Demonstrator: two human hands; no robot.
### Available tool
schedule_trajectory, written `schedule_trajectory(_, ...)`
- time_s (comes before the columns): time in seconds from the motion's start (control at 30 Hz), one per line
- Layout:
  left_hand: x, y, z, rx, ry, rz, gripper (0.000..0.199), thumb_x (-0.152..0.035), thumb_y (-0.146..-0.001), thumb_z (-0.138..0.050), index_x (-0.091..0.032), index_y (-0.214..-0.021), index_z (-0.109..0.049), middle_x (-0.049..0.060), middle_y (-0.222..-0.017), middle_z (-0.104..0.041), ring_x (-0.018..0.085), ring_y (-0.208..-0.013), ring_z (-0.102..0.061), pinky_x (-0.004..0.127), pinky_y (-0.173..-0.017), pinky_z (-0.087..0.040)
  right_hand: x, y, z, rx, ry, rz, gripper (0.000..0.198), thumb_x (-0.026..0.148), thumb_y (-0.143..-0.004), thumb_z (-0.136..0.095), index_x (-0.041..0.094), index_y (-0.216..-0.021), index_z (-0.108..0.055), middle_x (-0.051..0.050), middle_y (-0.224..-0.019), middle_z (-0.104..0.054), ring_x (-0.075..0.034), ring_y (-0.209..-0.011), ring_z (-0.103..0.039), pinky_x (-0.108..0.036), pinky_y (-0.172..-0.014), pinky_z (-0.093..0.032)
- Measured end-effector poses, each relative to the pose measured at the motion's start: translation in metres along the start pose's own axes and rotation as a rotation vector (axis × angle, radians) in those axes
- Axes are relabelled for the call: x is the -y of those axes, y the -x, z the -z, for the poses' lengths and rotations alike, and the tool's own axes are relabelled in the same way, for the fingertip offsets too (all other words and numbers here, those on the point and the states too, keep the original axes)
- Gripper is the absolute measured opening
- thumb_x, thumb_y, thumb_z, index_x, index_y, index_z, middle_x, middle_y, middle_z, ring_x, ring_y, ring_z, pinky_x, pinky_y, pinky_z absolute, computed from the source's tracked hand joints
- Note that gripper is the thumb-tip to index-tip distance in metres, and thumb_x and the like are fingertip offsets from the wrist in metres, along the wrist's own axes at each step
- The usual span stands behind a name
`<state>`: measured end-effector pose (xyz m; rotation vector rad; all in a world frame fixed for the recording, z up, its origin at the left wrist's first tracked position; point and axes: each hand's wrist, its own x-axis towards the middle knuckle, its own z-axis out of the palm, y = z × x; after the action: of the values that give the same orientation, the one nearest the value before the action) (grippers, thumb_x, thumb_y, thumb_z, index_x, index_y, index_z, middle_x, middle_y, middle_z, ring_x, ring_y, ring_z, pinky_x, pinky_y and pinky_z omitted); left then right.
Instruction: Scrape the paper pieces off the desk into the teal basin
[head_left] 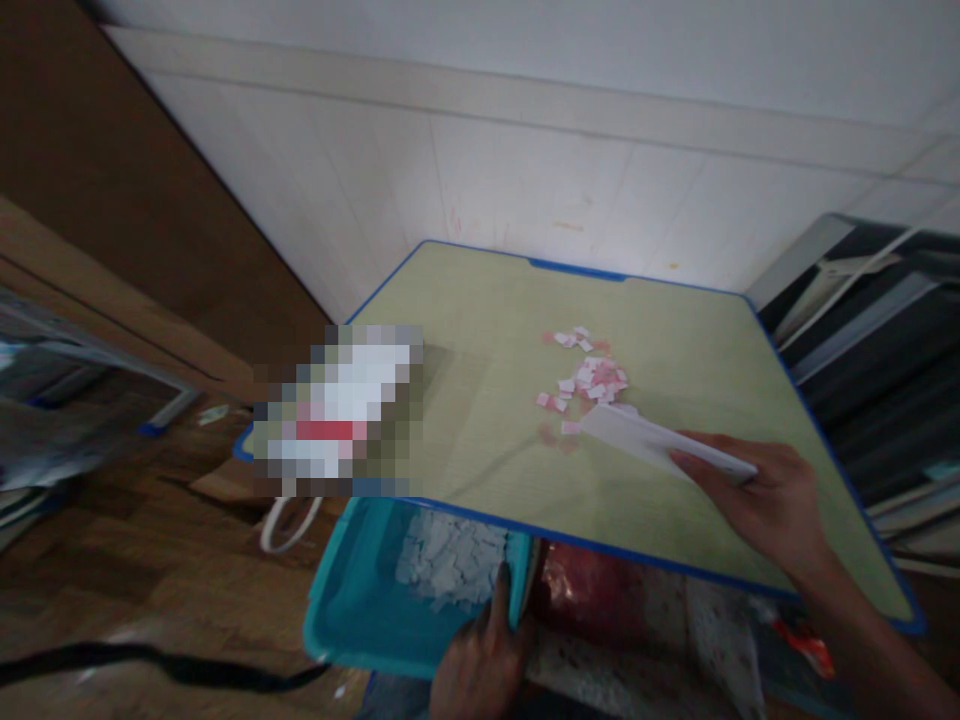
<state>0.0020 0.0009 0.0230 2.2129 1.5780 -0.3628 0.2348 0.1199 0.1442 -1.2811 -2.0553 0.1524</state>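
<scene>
A white card (637,437) is pinched by the right hand (774,492) beside pinkish paper scraps (601,378), right of centre on the table (465,310); the near teal basin (341,590) is touched by the left hand (482,658), grip unclear

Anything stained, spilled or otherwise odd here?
Yes: reddish smudges mark the yellow-green, blue-edged tabletop around the small pink-and-white paper pieces, and faint marks show on the white panelled wall; both look odd on otherwise plain surfaces. A pixelated patch at left cannot be judged.
</scene>
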Motion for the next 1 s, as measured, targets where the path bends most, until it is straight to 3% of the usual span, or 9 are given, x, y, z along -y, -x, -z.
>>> schedule_trajectory(0.13, -0.002, 0.000, 0.004, 0.002, -0.025, 0.055, 0.027, -0.013, -0.073, -0.046, -0.030, -0.091, -0.056, 0.012, -0.115, -0.051, 0.021, -0.076, -0.060, 0.035, -0.062, -0.050, -0.001, -0.001, -0.001, 0.030, 0.001, -0.014, 0.014, 0.021, -0.072, -0.055, 0.021, -0.083, -0.063, -0.001, -0.076, -0.069, -0.015, -0.055, -0.062, -0.023, -0.046, -0.048)
schedule_trajectory(0.37, 0.001, 0.000, 0.001, -0.038, -0.016, 0.004, 0.024, -0.019, -0.073, -0.047, -0.029, -0.093, -0.056, 0.015, -0.116, -0.050, 0.021, -0.073, -0.060, 0.034, -0.058, -0.051, -0.004, 0.004, 0.006, 0.018, 0.076, -0.011, 0.010, 0.022, -0.072, -0.055, 0.022, -0.079, -0.063, 0.001, -0.072, -0.069, -0.014, -0.052, -0.062, -0.023, -0.044, -0.047)
schedule_trajectory(0.63, 0.002, -0.001, -0.003, -0.048, -0.069, -0.012, 0.032, -0.017, -0.074, -0.043, -0.031, -0.102, -0.051, 0.016, -0.118, -0.048, 0.020, -0.068, -0.061, 0.034, -0.057, -0.051, -0.011, 0.022, 0.023, -0.097, 0.189, -0.079, 0.010, 0.027, -0.070, -0.057, 0.021, -0.075, -0.063, 0.002, -0.067, -0.068, -0.016, -0.050, -0.062, -0.023, -0.043, -0.048)
schedule_trajectory(1.0, 0.002, 0.000, -0.004, -0.085, -0.012, -0.019, 0.037, -0.027, -0.068, -0.055, -0.031, -0.104, -0.049, 0.018, -0.121, -0.044, 0.022, -0.069, -0.061, 0.035, -0.056, -0.050, -0.005, 0.034, 0.035, -0.017, 0.224, -0.096, 0.014, 0.030, -0.071, -0.055, 0.022, -0.076, -0.065, 0.001, -0.069, -0.068, -0.018, -0.057, -0.063, -0.025, -0.051, -0.051)
